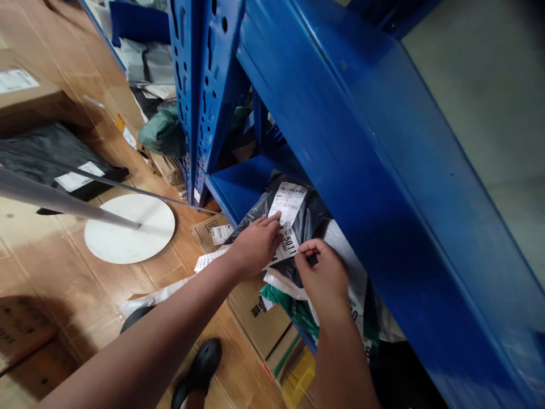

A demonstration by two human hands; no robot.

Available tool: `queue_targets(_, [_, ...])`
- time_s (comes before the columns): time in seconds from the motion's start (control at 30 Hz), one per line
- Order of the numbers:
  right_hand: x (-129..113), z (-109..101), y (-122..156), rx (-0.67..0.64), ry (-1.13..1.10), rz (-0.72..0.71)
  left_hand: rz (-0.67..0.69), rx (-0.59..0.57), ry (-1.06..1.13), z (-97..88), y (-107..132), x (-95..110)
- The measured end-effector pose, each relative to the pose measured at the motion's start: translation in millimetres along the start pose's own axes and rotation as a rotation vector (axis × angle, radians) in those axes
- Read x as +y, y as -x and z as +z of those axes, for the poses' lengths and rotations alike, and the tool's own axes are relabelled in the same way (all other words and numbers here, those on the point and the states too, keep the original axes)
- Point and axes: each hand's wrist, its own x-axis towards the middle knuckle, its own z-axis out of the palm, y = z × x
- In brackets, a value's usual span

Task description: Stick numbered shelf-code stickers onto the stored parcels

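A dark grey plastic parcel (313,213) lies on the blue shelf, with a white shipping label (290,199) on top. Just below that, a white number label (288,244) printed "5011" sits on the parcel. The fingers of my left hand (255,244) lie stretched across the labels' left side, pressing on them. At the number label's right corner, my right hand (326,272) pinches the edge between thumb and forefinger. My left fingers cover part of the printing. Beneath the parcel show white bags and a green bag (293,307).
A blue shelf beam (340,147) runs diagonally above my hands, beside a perforated upright (208,96). On the floor at left are a pole's round white base (128,230), a black parcel (59,159) and a cardboard box (34,94). Another carton (259,312) stands below the shelf.
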Motion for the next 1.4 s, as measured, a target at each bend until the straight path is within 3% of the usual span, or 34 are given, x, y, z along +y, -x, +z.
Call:
queue_targets(0.17, [1.8,4.0,-1.1,0.023,0.125,-0.081,-0.069,0.079,0.249,-4.6,4.8,-3.7])
queue_targets(0.33, [-3.0,4.0,5.2,0.159,0.276,-0.288,-0.319,0.203,0.736,-2.6,20.0,-13.4])
queue_targets(0.4, [-9.5,1.4,8.7,0.214,0.222,-0.347,-0.386,0.226,0.869,-0.1,25.4,-15.0])
queue_targets(0.5, [-19.0,-1.0,10.5,0.124,0.069,-0.261,-0.415,0.260,0.973,1.8,28.9,-13.6])
queue_targets(0.63, [-24.2,3.7,4.8,-0.006,-0.062,-0.126,-0.402,0.299,0.990,-2.0,30.4,-9.1])
queue_targets(0.83, [-27.3,9.7,5.6,-0.130,-0.376,0.038,-0.276,0.403,0.751,-9.1,52.2,5.8])
queue_targets(0.93, [-27.1,8.5,16.2,-0.212,-0.468,0.100,-0.425,0.411,0.904,-0.2,64.9,14.7])
queue_targets(1.03, [-24.2,7.8,25.1,-0.208,-0.425,0.086,-0.568,0.426,1.038,12.3,69.2,22.0])
queue_targets(1.1, [-22.8,7.9,26.1,-0.121,-0.327,-0.005,-0.594,0.450,0.999,17.5,67.2,26.1])
queue_targets(1.2, [-24.6,8.2,19.3,-0.004,-0.165,-0.096,-0.587,0.398,0.986,20.2,60.0,30.1])
queue_targets(1.4, [-30.9,12.5,0.3,-0.033,-0.009,-0.049,-0.678,0.395,0.853,28.5,54.0,31.1])
